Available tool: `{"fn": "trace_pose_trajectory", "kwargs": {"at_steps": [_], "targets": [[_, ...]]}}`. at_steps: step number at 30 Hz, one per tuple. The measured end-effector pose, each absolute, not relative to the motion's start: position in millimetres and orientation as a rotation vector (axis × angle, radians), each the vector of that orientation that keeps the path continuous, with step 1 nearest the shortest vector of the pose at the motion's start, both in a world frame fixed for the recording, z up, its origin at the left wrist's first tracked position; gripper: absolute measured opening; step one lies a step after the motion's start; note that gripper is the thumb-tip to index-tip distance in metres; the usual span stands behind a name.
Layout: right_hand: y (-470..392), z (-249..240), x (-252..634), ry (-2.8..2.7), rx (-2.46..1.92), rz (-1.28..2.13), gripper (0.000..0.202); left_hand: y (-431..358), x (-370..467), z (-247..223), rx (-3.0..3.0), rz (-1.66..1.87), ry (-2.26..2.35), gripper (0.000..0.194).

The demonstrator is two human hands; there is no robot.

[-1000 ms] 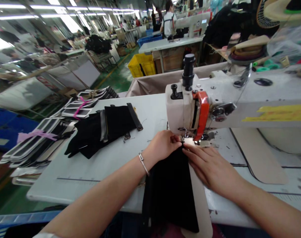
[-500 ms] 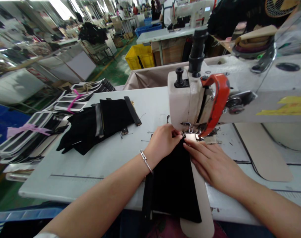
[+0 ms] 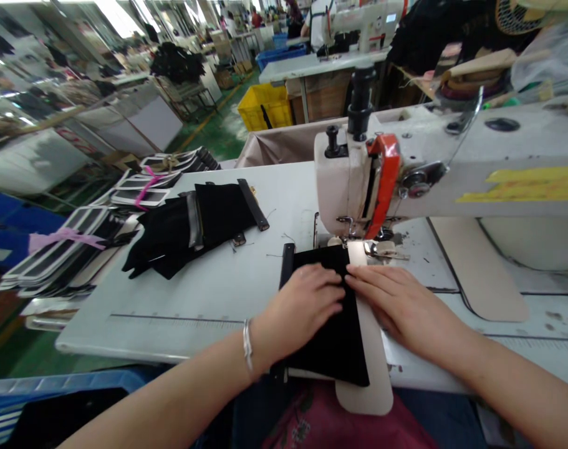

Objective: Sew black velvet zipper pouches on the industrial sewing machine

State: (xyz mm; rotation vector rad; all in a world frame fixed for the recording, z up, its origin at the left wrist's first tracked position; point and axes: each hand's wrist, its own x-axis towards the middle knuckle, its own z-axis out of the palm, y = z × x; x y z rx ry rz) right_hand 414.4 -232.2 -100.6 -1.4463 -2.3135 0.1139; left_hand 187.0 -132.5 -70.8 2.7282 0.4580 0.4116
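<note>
Both hands point(image 3: 305, 312) point(image 3: 400, 299) — fingers point(image 3: 329, 277) (left's parted) on black cloth point(image 3: 337, 349)

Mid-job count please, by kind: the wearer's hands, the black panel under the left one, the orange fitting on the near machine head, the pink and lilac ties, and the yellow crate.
Hands: 2 (left hand, right hand)
Black panel: 1
Orange fitting: 1
Ties: 2 (pink tie, lilac tie)
Yellow crate: 1
Total: 7
</note>
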Motion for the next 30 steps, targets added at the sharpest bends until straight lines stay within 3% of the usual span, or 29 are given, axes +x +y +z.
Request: {"fn": "trace_pose_trajectory", "kwargs": {"at_steps": [5, 16, 20, 25, 30], "targets": [[-267, -98, 403, -2.301, -1.444, 0.193, 0.049, -194, 145, -69, 2.719, 0.439, 0.199, 0.022], [-270, -100, 403, -2.282, -1.457, 0.215, 0.047, -202, 149, -68, 2.865, 0.384, 0.135, 0.022], [-272, -101, 402, -2.296, -1.462, 0.198, 0.045, -172, 163, -64, 2.732, 0.445, 0.275, 0.017], [-272, -103, 401, -2.317, -1.471, 0.139, 0.045, -108, 197, -75, 2.764, 0.468, 0.608, 0.035], [-273, -103, 401, -2.341, -1.479, 0.125, 0.047, -94, 204, -88, 2.736, 0.417, 0.591, 0.036]]}}
